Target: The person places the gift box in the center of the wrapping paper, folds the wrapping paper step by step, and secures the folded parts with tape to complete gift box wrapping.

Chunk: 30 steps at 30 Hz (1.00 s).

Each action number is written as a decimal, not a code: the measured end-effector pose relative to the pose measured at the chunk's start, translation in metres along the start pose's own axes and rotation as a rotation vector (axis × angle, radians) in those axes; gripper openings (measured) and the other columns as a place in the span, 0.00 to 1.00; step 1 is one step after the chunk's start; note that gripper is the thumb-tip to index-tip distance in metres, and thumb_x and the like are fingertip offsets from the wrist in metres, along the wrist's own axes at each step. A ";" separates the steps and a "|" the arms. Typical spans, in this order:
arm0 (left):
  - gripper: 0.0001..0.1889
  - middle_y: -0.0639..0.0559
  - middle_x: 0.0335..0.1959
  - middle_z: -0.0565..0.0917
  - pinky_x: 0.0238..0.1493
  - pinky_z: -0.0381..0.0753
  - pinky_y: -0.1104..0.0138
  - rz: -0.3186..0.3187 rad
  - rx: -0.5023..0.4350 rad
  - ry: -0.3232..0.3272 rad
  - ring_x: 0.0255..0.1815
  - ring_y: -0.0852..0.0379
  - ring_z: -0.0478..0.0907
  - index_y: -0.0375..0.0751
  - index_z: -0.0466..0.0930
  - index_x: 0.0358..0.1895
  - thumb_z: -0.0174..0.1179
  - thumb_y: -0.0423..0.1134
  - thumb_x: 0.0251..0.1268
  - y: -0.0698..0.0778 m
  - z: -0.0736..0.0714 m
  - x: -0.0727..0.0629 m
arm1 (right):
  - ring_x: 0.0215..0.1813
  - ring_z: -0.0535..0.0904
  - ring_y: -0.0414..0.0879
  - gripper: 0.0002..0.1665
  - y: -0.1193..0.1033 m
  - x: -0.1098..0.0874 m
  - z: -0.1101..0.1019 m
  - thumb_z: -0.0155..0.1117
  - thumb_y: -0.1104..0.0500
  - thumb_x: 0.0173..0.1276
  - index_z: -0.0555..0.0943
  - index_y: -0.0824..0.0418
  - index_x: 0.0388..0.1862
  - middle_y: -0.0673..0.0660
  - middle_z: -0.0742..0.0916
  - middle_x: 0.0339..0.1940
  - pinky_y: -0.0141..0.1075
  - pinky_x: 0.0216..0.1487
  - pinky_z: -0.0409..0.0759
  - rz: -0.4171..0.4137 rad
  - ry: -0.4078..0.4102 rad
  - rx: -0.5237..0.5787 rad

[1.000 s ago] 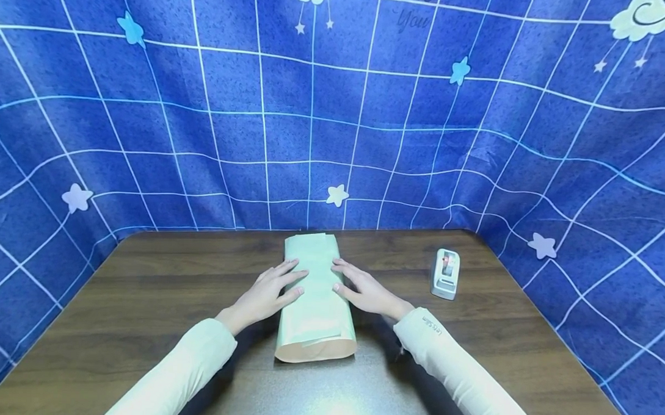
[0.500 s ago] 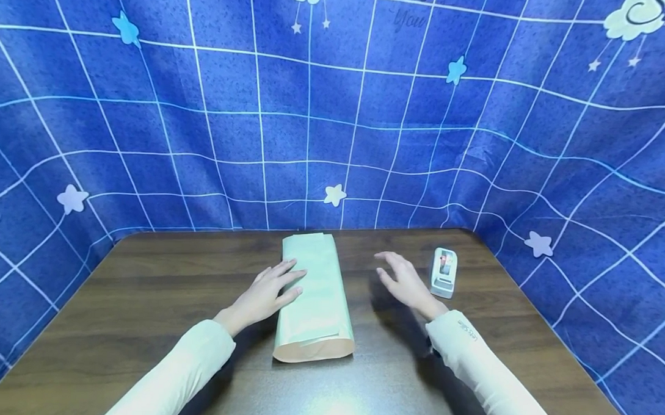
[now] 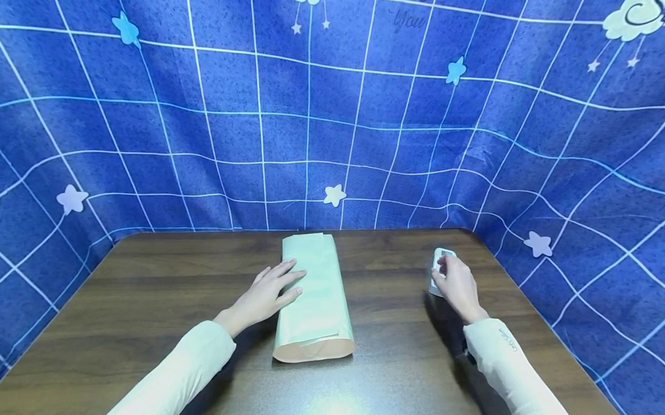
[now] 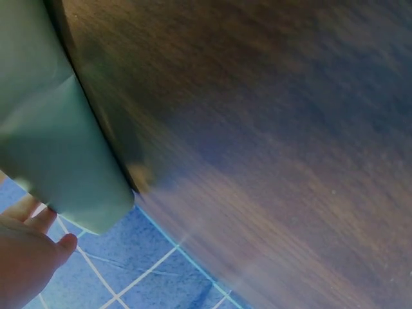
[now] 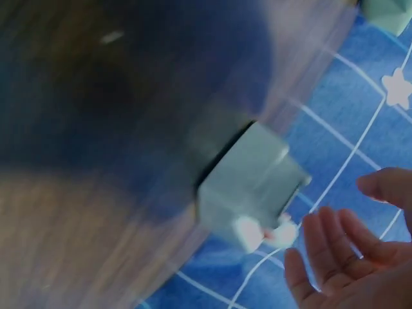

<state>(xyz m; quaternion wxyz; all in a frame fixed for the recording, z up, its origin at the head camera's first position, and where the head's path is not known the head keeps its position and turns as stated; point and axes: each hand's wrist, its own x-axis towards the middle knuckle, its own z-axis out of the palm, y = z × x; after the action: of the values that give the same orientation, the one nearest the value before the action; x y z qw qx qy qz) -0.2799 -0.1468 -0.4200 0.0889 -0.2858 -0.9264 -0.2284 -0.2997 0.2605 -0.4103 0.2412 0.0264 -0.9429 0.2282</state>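
Note:
A sheet of pale green paper [image 3: 318, 298], folded into a flattened tube, lies lengthwise on the table; its near end shows a pinkish inside. My left hand [image 3: 260, 299] rests on its left side with spread fingers. In the left wrist view, the hand [image 4: 29, 257] appears at the paper's edge. My right hand [image 3: 457, 288] is over a small pale tape dispenser [image 3: 435, 285], partly covering it. The right wrist view shows loosely bent fingers [image 5: 322, 248] and a thumb apart from them, close to the dispenser [image 5: 244, 177]; contact is unclear.
The brown wooden table [image 3: 176, 287] meets a blue curtain [image 3: 230, 137] with white grid lines and stars along its back and right edges. Wood surface lies between the paper and the dispenser.
My right hand has left the paper's right side and moved right across the table to the tape dispenser. The left hand has stayed on the paper.

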 end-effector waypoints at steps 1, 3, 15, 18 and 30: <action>0.24 0.42 0.70 0.59 0.66 0.47 0.41 -0.001 -0.001 -0.001 0.71 0.44 0.53 0.48 0.67 0.64 0.47 0.51 0.68 0.000 0.000 0.000 | 0.35 0.78 0.57 0.15 0.003 -0.001 -0.002 0.60 0.59 0.57 0.76 0.68 0.39 0.63 0.81 0.31 0.50 0.35 0.73 0.025 -0.008 -0.014; 0.24 0.43 0.70 0.59 0.66 0.47 0.41 -0.003 -0.002 -0.004 0.72 0.44 0.53 0.48 0.67 0.64 0.47 0.51 0.68 0.000 0.000 0.000 | 0.36 0.77 0.60 0.17 0.009 -0.003 -0.005 0.61 0.57 0.57 0.75 0.70 0.39 0.66 0.80 0.33 0.51 0.34 0.73 0.073 -0.023 -0.041; 0.24 0.43 0.70 0.58 0.66 0.46 0.40 -0.006 -0.005 -0.009 0.72 0.44 0.52 0.48 0.67 0.64 0.46 0.52 0.69 0.001 0.001 0.001 | 0.41 0.71 0.67 0.22 0.019 -0.009 -0.008 0.60 0.47 0.59 0.76 0.67 0.23 0.70 0.75 0.36 0.52 0.30 0.72 0.245 -0.177 -0.125; 0.24 0.43 0.71 0.58 0.66 0.46 0.40 -0.008 -0.011 -0.007 0.72 0.44 0.52 0.48 0.67 0.64 0.46 0.52 0.68 0.001 0.001 0.001 | 0.41 0.71 0.68 0.22 0.019 -0.009 -0.007 0.60 0.49 0.58 0.78 0.69 0.24 0.71 0.75 0.36 0.53 0.32 0.73 0.222 -0.178 -0.123; 0.24 0.43 0.71 0.58 0.66 0.45 0.41 -0.011 -0.016 -0.006 0.72 0.44 0.52 0.48 0.67 0.64 0.46 0.51 0.69 0.001 0.001 -0.001 | 0.43 0.70 0.70 0.17 0.017 -0.007 -0.003 0.64 0.55 0.55 0.81 0.71 0.28 0.72 0.77 0.39 0.53 0.43 0.69 0.220 -0.112 -0.043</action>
<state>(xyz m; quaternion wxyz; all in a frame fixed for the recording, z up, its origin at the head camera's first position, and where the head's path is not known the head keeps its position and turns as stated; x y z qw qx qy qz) -0.2785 -0.1460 -0.4203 0.0826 -0.2820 -0.9264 -0.2353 -0.2945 0.2764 -0.4181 0.1624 -0.0697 -0.9567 0.2312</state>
